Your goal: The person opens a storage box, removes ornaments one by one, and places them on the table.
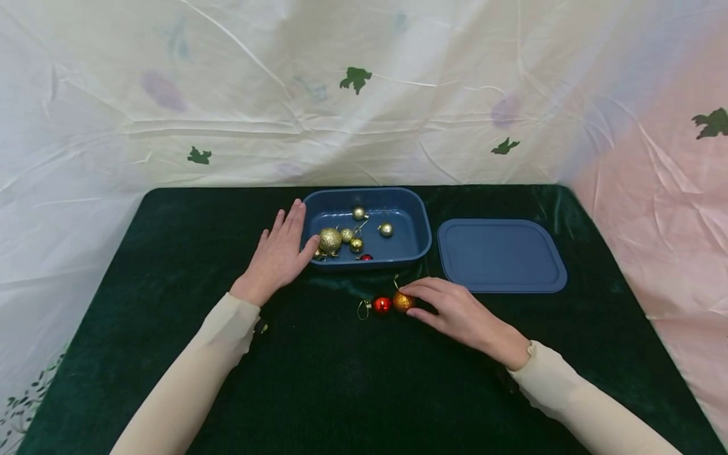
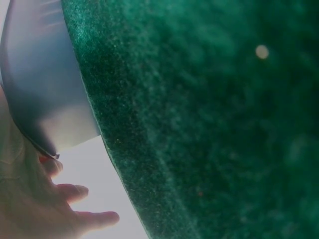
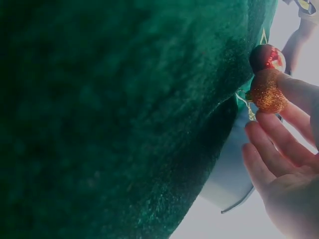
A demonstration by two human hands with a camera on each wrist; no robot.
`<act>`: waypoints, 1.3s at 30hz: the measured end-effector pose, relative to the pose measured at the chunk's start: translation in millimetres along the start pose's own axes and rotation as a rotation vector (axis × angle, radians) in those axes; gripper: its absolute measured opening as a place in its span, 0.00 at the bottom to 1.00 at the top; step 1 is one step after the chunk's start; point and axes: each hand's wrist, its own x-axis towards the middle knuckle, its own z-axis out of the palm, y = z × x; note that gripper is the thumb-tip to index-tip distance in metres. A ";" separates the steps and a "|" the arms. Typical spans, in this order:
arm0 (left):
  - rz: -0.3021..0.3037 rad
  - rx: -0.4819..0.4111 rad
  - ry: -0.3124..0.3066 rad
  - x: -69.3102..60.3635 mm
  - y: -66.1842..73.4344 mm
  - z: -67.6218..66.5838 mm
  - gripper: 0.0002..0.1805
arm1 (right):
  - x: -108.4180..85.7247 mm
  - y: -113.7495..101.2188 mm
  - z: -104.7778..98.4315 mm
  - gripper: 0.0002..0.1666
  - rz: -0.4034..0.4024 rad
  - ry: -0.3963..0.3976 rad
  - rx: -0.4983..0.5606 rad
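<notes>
Pinching hand: your right hand (image 1: 449, 309) has the orange glitter ball (image 1: 404, 301) between thumb and fingers; the right wrist view shows other fingers stretched out below it.
Orange ball: it is on the near side of the box, its thin loop on the far side; you cannot tell whether it touches the cloth.
Red ball: a shiny red ball (image 1: 382, 305) is just left of the orange one, gold cap and loop pointing left.
Steadying hand: your left hand (image 1: 277, 253) rests against the left end of the box, fingers straight and slightly spread, thumb over the near-left rim.
Blue box: the uncovered blue box (image 1: 418, 243) stands near the table's far edge.
Inside the box: you see a large gold glitter ball (image 1: 330, 240) by your left thumb, several smaller gold balls (image 1: 385, 229), and a red ornament (image 1: 366, 257) partly hidden by the near wall.
Blue lid: the lid (image 1: 503, 256) lies flat, right of the box.
Green cloth: dark green fabric (image 1: 330, 385) covers the table.
Backdrop: pale fabric (image 1: 443, 69) with green leaf shapes (image 1: 356, 79) hangs beyond.
</notes>
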 end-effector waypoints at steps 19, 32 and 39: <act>-0.005 -0.009 -0.007 -0.5 -0.6 0.6 0.45 | 1.3 0.6 -0.9 0.28 0.014 -0.071 -0.038; -0.004 -0.012 -0.006 -0.4 -1.3 0.6 0.45 | 2.7 -4.9 -8.9 0.23 -0.003 0.127 -0.044; -0.004 -0.012 -0.010 0.1 0.1 -0.3 0.45 | 13.3 -4.5 -10.7 0.22 -0.004 0.253 -0.030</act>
